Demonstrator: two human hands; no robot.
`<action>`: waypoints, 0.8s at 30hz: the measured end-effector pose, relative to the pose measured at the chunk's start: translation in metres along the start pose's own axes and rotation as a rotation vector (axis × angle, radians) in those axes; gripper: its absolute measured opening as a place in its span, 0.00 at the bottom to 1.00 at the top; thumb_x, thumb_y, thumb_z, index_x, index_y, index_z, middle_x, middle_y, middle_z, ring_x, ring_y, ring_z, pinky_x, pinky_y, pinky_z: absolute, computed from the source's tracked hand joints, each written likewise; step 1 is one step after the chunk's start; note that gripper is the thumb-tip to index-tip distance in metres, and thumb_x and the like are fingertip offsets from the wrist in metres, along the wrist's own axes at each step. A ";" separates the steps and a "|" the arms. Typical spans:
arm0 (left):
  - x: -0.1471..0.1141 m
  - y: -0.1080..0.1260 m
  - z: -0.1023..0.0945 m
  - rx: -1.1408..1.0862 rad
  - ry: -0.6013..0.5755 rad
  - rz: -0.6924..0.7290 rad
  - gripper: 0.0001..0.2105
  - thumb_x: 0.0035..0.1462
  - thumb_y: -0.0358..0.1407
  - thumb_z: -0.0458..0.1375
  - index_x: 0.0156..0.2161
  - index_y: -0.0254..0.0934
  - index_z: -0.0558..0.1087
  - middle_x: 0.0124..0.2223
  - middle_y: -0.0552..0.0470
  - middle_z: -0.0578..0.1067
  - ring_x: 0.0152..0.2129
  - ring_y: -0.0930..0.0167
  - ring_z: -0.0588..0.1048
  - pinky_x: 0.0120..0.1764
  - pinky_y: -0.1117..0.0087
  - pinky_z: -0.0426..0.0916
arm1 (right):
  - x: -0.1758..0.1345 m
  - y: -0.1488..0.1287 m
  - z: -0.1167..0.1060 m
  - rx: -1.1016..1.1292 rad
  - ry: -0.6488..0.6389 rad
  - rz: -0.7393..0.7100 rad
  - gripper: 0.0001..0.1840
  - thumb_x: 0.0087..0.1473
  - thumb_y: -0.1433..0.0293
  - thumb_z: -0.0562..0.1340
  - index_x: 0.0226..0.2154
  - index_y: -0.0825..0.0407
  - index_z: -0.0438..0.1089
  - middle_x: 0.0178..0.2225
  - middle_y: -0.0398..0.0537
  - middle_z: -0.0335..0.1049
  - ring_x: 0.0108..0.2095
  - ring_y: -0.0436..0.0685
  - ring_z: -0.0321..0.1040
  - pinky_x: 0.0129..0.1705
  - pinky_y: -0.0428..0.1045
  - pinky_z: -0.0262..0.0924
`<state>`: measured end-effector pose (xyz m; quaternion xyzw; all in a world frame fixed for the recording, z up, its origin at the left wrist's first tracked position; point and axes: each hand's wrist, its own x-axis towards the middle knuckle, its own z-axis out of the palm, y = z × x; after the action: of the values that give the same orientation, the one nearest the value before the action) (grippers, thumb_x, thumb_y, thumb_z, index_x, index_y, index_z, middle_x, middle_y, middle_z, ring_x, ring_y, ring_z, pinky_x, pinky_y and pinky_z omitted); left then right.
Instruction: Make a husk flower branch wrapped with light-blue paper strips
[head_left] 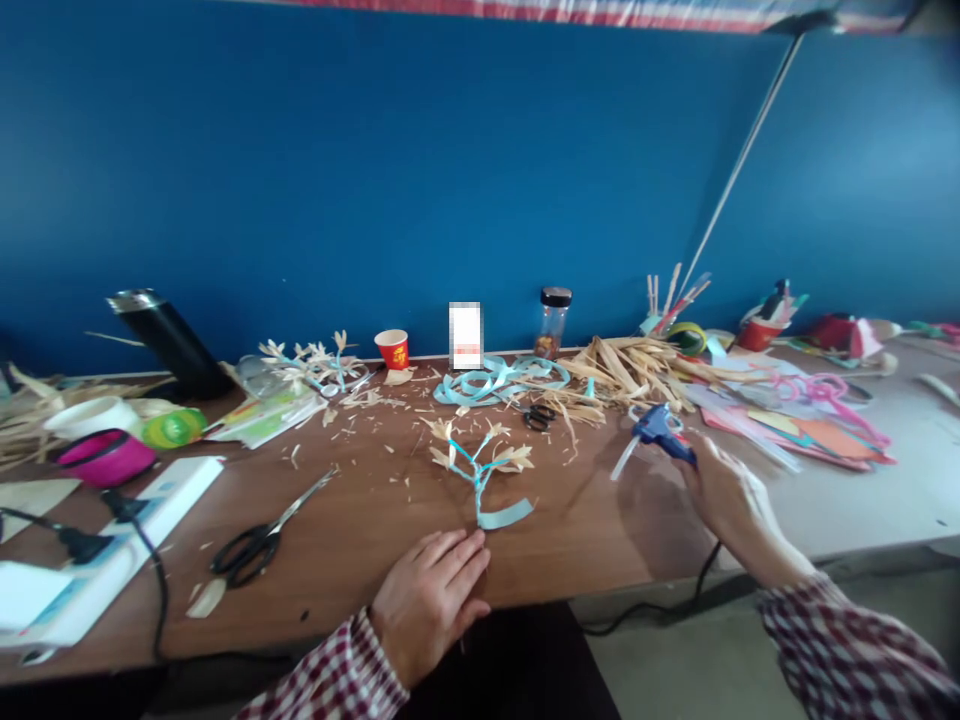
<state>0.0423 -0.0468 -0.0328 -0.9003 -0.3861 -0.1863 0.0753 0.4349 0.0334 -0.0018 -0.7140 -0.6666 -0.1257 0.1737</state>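
My left hand (431,600) lies flat at the table's front edge, palm down with fingers stretched out. Its fingertips are close to the stem end of a handmade flower branch (478,475), wrapped in light blue tape with pale husk petals; whether they touch it I cannot tell. A loose end of blue tape (508,515) curls to the right from the stem's base. On the right, my right hand (724,500) is closed around the handle of a blue glue gun (664,430), its nozzle towards the left and a clear glue stick nearby.
Black-handled scissors (251,550) and a white power strip (127,550) lie at left. Behind are finished flowers (311,365), a red paper cup (393,350), coiled blue ribbon (487,382), a jar (553,325) and dry husks (626,370). Small scissors (538,417) lie mid-table. A cord (652,612) hangs in front.
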 end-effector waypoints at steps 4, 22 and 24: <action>0.000 0.001 0.000 -0.037 0.019 -0.018 0.18 0.57 0.43 0.54 0.49 0.36 0.69 0.51 0.47 0.73 0.45 0.63 0.71 0.46 0.57 0.67 | 0.000 0.009 0.002 0.258 0.010 0.146 0.22 0.54 0.62 0.52 0.49 0.54 0.61 0.35 0.55 0.72 0.32 0.62 0.71 0.32 0.53 0.63; -0.002 0.002 -0.003 -0.029 -0.044 -0.047 0.18 0.59 0.43 0.51 0.52 0.38 0.66 0.53 0.47 0.71 0.49 0.64 0.68 0.51 0.59 0.62 | -0.042 -0.083 -0.044 1.465 -0.591 0.305 0.19 0.47 0.54 0.63 0.33 0.53 0.66 0.22 0.40 0.62 0.21 0.48 0.59 0.25 0.44 0.58; -0.003 0.003 -0.003 -0.046 -0.041 -0.060 0.18 0.59 0.43 0.52 0.52 0.39 0.66 0.53 0.48 0.71 0.49 0.64 0.68 0.51 0.58 0.62 | -0.048 -0.102 -0.044 1.496 -0.670 0.275 0.19 0.49 0.53 0.62 0.33 0.53 0.65 0.20 0.37 0.57 0.19 0.46 0.55 0.22 0.43 0.56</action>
<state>0.0417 -0.0512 -0.0315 -0.8934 -0.4100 -0.1787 0.0410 0.3321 -0.0235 0.0265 -0.4847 -0.4973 0.5922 0.4087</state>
